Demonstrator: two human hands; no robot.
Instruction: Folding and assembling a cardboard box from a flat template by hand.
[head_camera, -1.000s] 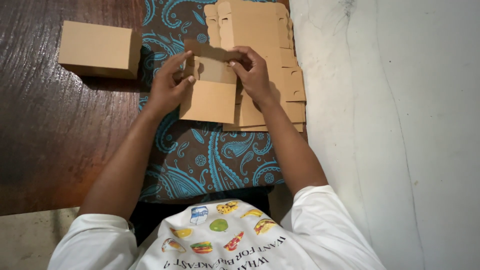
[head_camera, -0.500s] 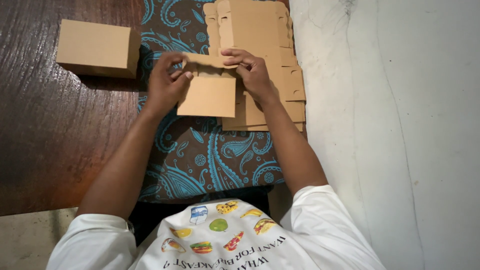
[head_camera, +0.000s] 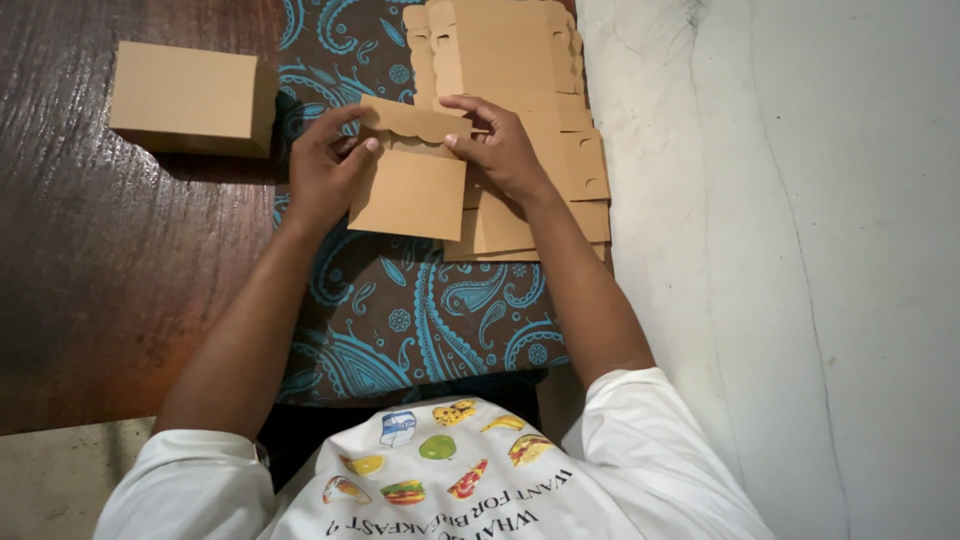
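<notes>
Dark wood worktop (head_camera: 110, 260) with a blue paisley cloth (head_camera: 420, 310) over it, head view. Both hands have a flat cardboard box blank (head_camera: 410, 190) pinched: left hand (head_camera: 325, 170) fingers on its left edge, right hand (head_camera: 500, 145) fingers on the scalloped flap. Stack of blanks (head_camera: 520, 60) just behind, folded box (head_camera: 190, 98) off left.

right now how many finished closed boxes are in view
1: the closed brown box sits on the wooden table, left of the hands. Others may be out of frame.
</notes>
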